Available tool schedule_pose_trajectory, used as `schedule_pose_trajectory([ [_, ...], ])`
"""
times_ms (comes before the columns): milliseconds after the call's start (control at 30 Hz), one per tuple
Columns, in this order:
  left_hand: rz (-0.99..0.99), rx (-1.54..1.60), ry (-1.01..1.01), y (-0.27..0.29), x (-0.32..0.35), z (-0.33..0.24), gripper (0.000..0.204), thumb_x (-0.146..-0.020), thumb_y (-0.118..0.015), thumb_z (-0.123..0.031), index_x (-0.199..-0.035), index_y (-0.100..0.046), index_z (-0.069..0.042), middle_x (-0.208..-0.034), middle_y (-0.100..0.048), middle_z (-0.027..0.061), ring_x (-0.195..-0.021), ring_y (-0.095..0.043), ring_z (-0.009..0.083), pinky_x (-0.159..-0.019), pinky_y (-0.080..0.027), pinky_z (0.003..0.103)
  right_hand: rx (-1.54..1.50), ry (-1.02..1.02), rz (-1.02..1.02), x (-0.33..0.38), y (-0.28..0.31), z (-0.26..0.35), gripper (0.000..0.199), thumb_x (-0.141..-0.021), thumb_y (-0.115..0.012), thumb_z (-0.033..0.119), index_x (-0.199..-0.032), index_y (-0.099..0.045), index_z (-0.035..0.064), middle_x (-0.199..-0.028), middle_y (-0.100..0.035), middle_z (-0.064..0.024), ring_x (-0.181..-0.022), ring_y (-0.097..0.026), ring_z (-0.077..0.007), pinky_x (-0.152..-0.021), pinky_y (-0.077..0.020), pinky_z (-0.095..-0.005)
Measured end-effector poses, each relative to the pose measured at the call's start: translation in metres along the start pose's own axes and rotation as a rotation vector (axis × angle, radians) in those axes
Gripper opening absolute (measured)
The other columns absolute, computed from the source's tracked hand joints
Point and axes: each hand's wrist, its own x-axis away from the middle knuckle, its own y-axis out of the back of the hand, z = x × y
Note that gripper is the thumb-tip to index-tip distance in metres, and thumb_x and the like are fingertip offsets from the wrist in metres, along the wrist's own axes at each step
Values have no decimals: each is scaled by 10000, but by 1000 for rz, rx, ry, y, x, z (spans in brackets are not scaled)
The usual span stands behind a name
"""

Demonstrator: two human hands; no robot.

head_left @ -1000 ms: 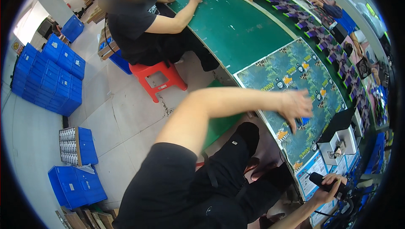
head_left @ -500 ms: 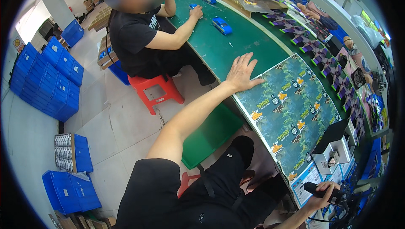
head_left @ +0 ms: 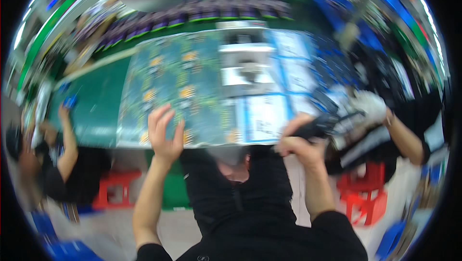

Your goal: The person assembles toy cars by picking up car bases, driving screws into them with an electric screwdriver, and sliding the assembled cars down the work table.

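My right hand (head_left: 304,146) is closed around a black electric screwdriver (head_left: 315,127) at the table's front edge, right of the middle; motion blurs its tip. My left hand (head_left: 166,133) rests over the front edge of a dark green patterned mat (head_left: 171,76), fingers apart and nothing in them. Beyond and between my hands, an opened white box (head_left: 230,76) stands on the table with a small greyish object (head_left: 251,71) inside, too smeared to name. Blue-bordered printed sheets (head_left: 263,119) lie beside it, nearest to my right hand.
Close on my right, a co-worker's white-gloved hand (head_left: 369,108) is near the screwdriver, beside many dark parts (head_left: 332,68). A row of purple-and-green items (head_left: 178,15) runs along the far side. At left, another person holds a blue toy car (head_left: 70,101). Red stools (head_left: 118,188) flank me.
My view has swung to the right, bringing the gloved co-worker in. My left hand has come back from the bare green tabletop to the mat's front edge. My right hand still holds the screwdriver.
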Motion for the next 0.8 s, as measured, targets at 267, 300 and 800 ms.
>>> schedule_pose_trajectory([
  [267, 535, 544, 98, -241, -83, -209, 400, -874, -693, -303, -1061, -603, 39, -1036, -632, 204, -858, -648, 362, -727, -524, 395, 115, 25, 203, 45, 51, 53, 237, -750, -840, 70, -832, -623, 22, -735, -625, -15, -677, -584, -62, -610, -460, -217],
  [300, 579, 398, 104, -266, -84, -211, 574, -847, -687, -465, -1051, -608, 66, -1020, -645, 242, -879, -661, 393, -744, -531, 430, 100, 41, 224, 48, 54, 54, 241, -744, -847, 73, -826, -626, 21, -737, -628, -19, -673, -584, -63, -611, -463, -218],
  [800, 388, 1144, 669, -250, -33, -214, 561, -595, -815, -105, -1068, -516, -56, -893, -585, 89, -880, -592, 193, -756, -492, 357, 12, 233, 286, 44, 83, 58, 345, -950, -581, 320, -1010, -549, -18, -681, -497, -91, -534, -476, -185, -519, -414, -302],
])
